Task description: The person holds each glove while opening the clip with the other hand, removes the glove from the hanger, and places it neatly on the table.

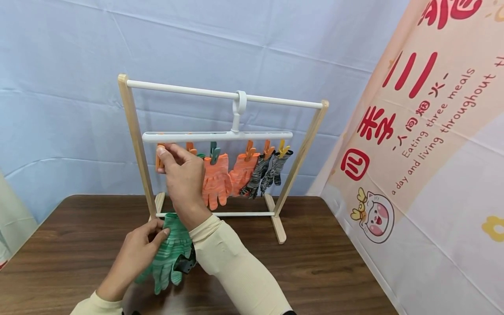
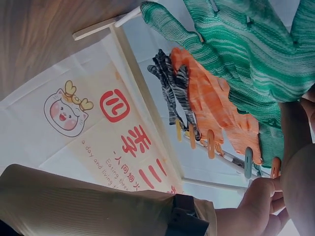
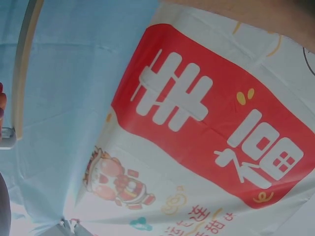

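My left hand (image 1: 135, 253) pinches a green striped knit glove (image 1: 175, 238) by its cuff; the fingers of the glove hang down over the table. Above it, my right hand (image 1: 186, 177) pinches an orange clothespin (image 1: 159, 162) at the left end of the white hanger (image 1: 185, 137). More clothespins along the hanger hold orange gloves (image 1: 215, 179) and grey-black gloves (image 1: 275, 168). Another green glove hangs mostly hidden behind my right hand. In the left wrist view the held green glove (image 2: 241, 54) fills the upper right. The right wrist view shows mainly backdrop.
The hanger hooks over the top bar (image 1: 181, 89) of a wood-and-white rack, whose wooden feet (image 1: 275, 223) stand on the brown table (image 1: 315, 262). A pale blue cloth (image 1: 59, 131) hangs behind, and a printed banner (image 1: 433, 175) stands at the right.
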A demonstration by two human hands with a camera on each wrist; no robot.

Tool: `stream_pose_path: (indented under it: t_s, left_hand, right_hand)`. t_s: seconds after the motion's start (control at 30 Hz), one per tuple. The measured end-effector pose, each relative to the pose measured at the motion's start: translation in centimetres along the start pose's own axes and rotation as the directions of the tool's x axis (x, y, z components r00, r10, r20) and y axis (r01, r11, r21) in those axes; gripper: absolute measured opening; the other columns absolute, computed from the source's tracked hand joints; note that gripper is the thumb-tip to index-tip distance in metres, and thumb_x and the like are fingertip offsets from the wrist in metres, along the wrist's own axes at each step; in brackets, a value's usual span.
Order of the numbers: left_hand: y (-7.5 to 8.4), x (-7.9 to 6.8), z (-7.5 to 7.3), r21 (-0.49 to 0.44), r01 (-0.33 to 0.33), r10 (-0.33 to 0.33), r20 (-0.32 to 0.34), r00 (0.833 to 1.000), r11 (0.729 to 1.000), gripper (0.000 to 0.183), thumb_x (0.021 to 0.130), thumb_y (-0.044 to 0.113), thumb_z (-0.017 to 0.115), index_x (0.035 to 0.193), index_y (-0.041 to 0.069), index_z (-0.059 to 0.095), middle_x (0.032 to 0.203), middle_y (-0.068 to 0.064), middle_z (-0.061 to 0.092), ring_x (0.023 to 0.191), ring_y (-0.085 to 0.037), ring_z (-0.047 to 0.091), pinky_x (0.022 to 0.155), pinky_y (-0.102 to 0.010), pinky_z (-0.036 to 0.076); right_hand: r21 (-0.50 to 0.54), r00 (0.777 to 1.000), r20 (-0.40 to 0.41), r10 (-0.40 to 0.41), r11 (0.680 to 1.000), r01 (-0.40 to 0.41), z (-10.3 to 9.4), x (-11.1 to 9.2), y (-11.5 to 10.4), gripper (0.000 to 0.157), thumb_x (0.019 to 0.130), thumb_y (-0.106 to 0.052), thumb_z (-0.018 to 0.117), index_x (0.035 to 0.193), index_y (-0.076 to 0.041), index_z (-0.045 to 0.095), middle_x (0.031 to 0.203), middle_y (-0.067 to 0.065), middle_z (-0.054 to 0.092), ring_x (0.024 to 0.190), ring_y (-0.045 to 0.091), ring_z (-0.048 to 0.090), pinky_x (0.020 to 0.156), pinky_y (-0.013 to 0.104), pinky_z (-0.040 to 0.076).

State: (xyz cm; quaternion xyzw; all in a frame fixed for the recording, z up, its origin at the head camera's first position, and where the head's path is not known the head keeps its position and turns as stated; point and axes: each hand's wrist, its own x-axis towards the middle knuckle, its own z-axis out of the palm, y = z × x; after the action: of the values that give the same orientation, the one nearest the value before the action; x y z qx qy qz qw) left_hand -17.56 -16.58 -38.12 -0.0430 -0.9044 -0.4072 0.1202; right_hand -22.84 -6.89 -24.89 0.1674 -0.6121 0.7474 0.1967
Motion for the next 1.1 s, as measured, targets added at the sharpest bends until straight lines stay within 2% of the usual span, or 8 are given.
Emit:
stream_pose_path:
  t_s: [0.1,0.27,0.43,0.63,0.83,1.1]
  left_hand:
    - [-0.1,-0.2,0.2,-0.003,-0.002,0.002,0.002,1.000,1.000,0.014,0.093,0.028,0.055,0.097,0.017,0.061,0.071,0.002,0.052,0.059,-0.013,0.045,0.056,-0.028,0.036]
    - [-0.4,-0.4,0.4,-0.019,0.025,-0.024,0.029,0.999,1.000,0.013,0.093,0.028,0.054,0.095,0.017,0.061,0.070,0.001,0.051,0.059,-0.013,0.045,0.056,-0.029,0.035]
    - [-0.7,-0.6,0.4,-0.036,0.060,-0.058,0.059,0.997,0.998,0.015,0.093,0.030,0.054,0.095,0.016,0.060,0.071,-0.001,0.050,0.060,-0.014,0.044,0.058,-0.030,0.034]
    - [-1.2,-0.8,0.5,-0.068,0.099,-0.091,0.110,0.990,0.993,0.017,0.093,0.031,0.054,0.096,0.015,0.060,0.072,-0.002,0.049,0.059,-0.014,0.043,0.057,-0.029,0.034]
    - [-1.4,-0.9,0.7,-0.130,0.149,-0.125,0.180,0.976,0.980,0.021,0.092,0.033,0.054,0.096,0.013,0.060,0.072,-0.004,0.048,0.060,-0.016,0.043,0.057,-0.030,0.033]
    - [-2.4,-0.8,1.0,-0.146,0.184,-0.152,0.209,0.966,0.972,0.022,0.092,0.030,0.055,0.100,0.010,0.060,0.075,-0.005,0.050,0.064,-0.017,0.044,0.058,-0.031,0.033]
  right_hand:
    - [-0.003,1.000,-0.001,0.009,1.000,-0.009,0.0,-0.1,-0.4,0.019,0.085,-0.016,0.065,0.101,-0.007,0.071,0.083,0.003,0.066,0.066,0.020,0.063,0.060,0.028,0.053]
    - [-0.022,1.000,-0.004,0.017,1.000,-0.017,0.0,-0.9,-2.6,0.019,0.086,-0.008,0.063,0.101,0.001,0.069,0.084,0.011,0.066,0.069,0.027,0.063,0.062,0.031,0.054]
    - [-0.024,1.000,-0.007,0.013,1.000,-0.013,-0.1,-1.2,-3.2,0.019,0.086,-0.007,0.063,0.101,0.002,0.068,0.084,0.011,0.066,0.068,0.024,0.063,0.061,0.029,0.053]
    - [-0.018,1.000,0.001,0.020,1.000,-0.020,0.0,-0.7,-2.1,0.019,0.086,-0.009,0.064,0.102,0.000,0.069,0.085,0.011,0.066,0.070,0.027,0.063,0.062,0.031,0.054]
    - [-0.008,1.000,-0.004,0.012,1.000,-0.012,0.1,-0.1,-0.2,0.019,0.084,-0.017,0.066,0.101,-0.008,0.071,0.083,0.001,0.066,0.067,0.018,0.062,0.060,0.027,0.053]
    - [-0.013,1.000,0.010,-0.013,1.000,0.013,0.0,-0.1,0.2,0.018,0.085,-0.020,0.066,0.101,-0.012,0.071,0.081,-0.004,0.065,0.065,0.012,0.061,0.060,0.026,0.053]
